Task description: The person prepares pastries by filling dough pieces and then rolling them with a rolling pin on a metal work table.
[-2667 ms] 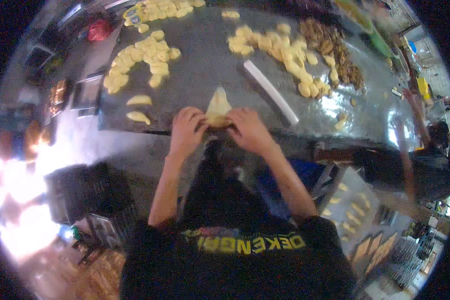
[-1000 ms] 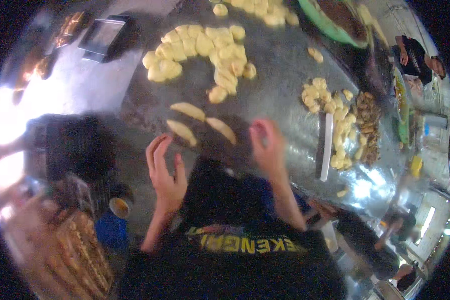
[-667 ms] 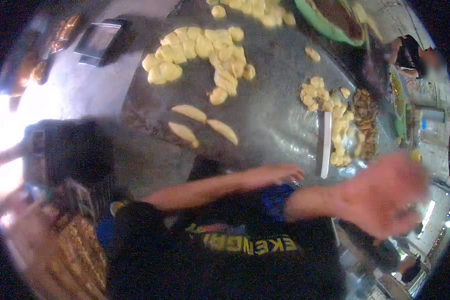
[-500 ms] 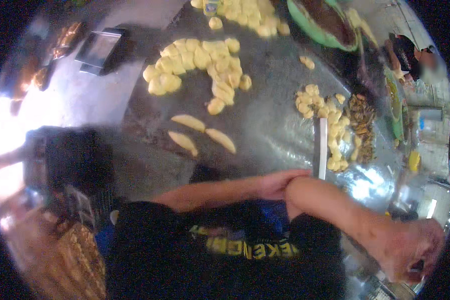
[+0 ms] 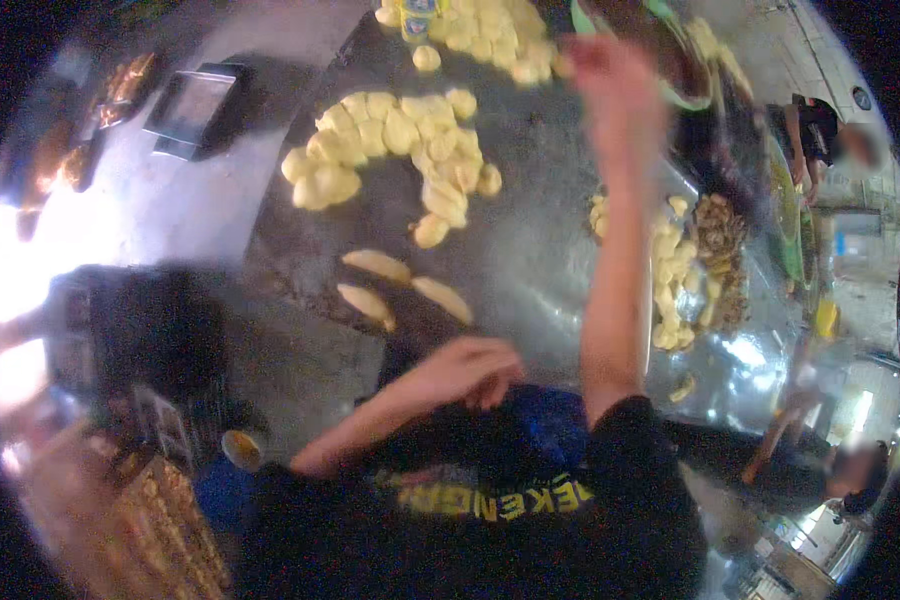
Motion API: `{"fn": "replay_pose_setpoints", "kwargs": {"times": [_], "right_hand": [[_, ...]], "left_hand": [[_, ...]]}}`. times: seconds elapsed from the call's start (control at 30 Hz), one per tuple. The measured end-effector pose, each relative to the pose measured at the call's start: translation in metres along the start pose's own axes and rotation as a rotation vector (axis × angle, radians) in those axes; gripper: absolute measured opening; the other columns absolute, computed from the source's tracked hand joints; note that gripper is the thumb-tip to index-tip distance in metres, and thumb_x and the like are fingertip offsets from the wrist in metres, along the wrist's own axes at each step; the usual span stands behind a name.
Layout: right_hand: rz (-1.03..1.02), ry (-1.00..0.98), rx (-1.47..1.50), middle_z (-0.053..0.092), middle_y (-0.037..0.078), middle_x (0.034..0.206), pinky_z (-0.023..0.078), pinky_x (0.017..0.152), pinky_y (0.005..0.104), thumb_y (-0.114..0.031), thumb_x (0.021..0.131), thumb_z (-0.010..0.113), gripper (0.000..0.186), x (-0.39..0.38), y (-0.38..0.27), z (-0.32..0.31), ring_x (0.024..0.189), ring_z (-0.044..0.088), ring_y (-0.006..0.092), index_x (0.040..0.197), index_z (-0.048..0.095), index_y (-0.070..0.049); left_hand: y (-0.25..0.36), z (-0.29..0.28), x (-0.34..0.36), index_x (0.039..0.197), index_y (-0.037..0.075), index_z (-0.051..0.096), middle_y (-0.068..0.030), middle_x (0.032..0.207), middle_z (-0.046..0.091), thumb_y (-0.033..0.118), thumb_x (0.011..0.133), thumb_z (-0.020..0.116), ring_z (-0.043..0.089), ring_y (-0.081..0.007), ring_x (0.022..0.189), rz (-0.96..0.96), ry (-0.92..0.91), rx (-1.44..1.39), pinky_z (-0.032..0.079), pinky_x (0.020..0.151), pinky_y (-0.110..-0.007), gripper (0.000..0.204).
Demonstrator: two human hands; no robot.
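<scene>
Swinging the right hand (image 5: 620, 95) up from the lower right to over the far part of the desk (image 5: 540, 190), near the far dough pile (image 5: 500, 40); blurring too much to tell spread fingers from pinching ones; drawing the left hand (image 5: 475, 365) back leftward to the near edge, bending its fingers inward, without clearly showing any hold; leaving three dough crescents (image 5: 377, 265) just beyond it, probably keeping them from sticking to the clustered dough balls (image 5: 370, 135); perhaps bunching those within reach.
</scene>
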State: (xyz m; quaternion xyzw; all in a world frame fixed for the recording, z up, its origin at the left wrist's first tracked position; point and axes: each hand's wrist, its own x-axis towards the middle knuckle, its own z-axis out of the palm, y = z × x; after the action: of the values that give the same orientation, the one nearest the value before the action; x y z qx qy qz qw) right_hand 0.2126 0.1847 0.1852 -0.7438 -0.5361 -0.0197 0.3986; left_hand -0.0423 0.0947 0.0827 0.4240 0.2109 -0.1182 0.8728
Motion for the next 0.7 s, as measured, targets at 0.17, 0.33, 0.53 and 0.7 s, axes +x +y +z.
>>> {"fn": "replay_pose_setpoints", "kwargs": {"times": [0.17, 0.33, 0.53, 0.7], "right_hand": [[-0.348, -0.482, 0.165, 0.055, 0.013, 0.132, 0.038, 0.108, 0.0382, 0.008, 0.075, 0.052, 0.052, 0.005, 0.095, 0.148, 0.126, 0.048, 0.0302, 0.125, 0.057, -0.006], [-0.106, -0.399, -0.159, 0.062, 0.015, 0.113, 0.047, 0.091, 0.0432, -0.002, 0.078, 0.062, 0.027, -0.014, 0.104, 0.104, 0.106, 0.058, 0.0376, 0.105, 0.062, -0.004], [0.227, -0.315, 0.366, 0.065, 0.010, 0.096, 0.051, 0.081, 0.0327, -0.013, 0.081, 0.073, 0.030, -0.134, 0.033, 0.011, 0.086, 0.064, 0.0199, 0.108, 0.064, -0.005], [0.157, -0.395, 0.366, 0.068, 0.010, 0.104, 0.052, 0.084, 0.0345, -0.016, 0.083, 0.069, 0.025, -0.190, -0.003, -0.025, 0.089, 0.066, 0.0224, 0.107, 0.066, -0.007]], "left_hand": [[0.017, -0.029, -0.029, 0.097, 0.004, 0.065, -0.0019, 0.065, 0.058, 0.025, 0.097, 0.050, 0.051, -0.0094, 0.056, 0.202, 0.357, -0.070, 0.040, 0.052, -0.023, 0.026], [0.021, -0.032, -0.027, 0.098, 0.004, 0.065, -0.0013, 0.067, 0.058, 0.020, 0.096, 0.051, 0.052, -0.0099, 0.060, 0.309, 0.552, -0.235, 0.040, 0.056, -0.023, 0.022], [0.021, -0.010, 0.000, 0.122, 0.000, 0.059, -0.0067, 0.106, 0.065, 0.011, 0.093, 0.055, 0.060, -0.0137, 0.089, 0.525, 0.609, -0.208, 0.048, 0.076, -0.026, 0.031], [0.018, 0.005, 0.025, 0.126, -0.003, 0.056, -0.0058, 0.112, 0.064, 0.007, 0.091, 0.057, 0.057, -0.0114, 0.098, 0.410, 0.600, 0.128, 0.047, 0.082, -0.025, 0.036]]}}
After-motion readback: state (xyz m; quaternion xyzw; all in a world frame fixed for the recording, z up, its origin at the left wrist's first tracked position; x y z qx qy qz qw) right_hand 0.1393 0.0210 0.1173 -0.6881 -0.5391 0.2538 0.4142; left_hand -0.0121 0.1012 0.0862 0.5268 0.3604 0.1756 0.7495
